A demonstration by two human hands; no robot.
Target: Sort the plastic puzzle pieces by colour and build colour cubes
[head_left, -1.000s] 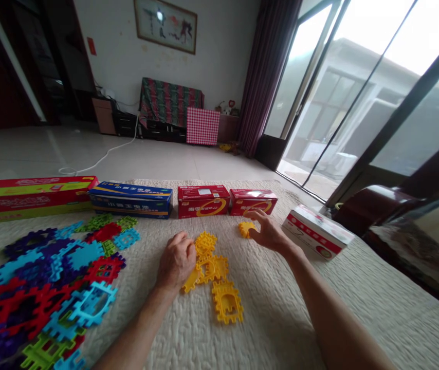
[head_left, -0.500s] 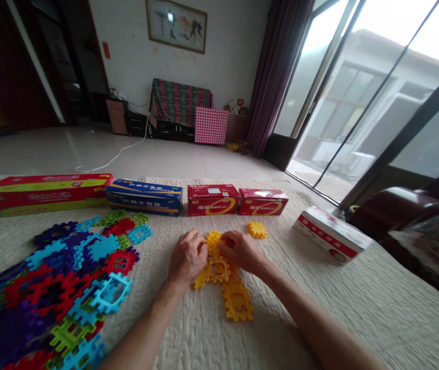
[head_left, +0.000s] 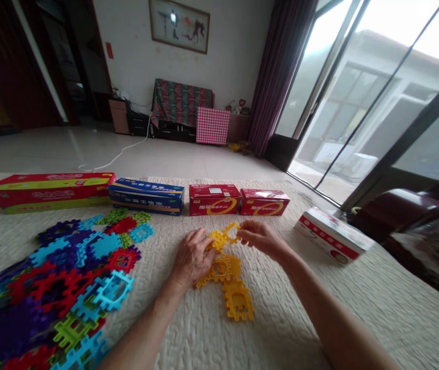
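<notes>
My left hand (head_left: pixel 195 257) is closed around the edge of a small yellow interlocking block piece (head_left: pixel 217 240), thumb in front. My right hand (head_left: pixel 260 237) pinches a yellow open-framed piece (head_left: pixel 232 232) by its right edge. The two pieces meet or overlap at their edges; whether they are locked together I cannot tell. Just below, several more yellow interlocking pieces (head_left: pixel 238 302) lie on the cloth, touching one another. Part of the leftmost one is behind my left hand.
A heap of blue, red, green and purple interlocking pieces (head_left: pixel 61 282) covers the left side. Along the back stand a long red-green box (head_left: pixel 53 192), a blue box (head_left: pixel 146 198) and two red boxes (head_left: pixel 215 199), (head_left: pixel 264 202). A white-red box (head_left: pixel 333 234) sits at right.
My right hand has moved right, and a yellow open-framed piece now shows in its fingers. The solid yellow piece seen earlier at right is out of sight, with my right hand over that place.
</notes>
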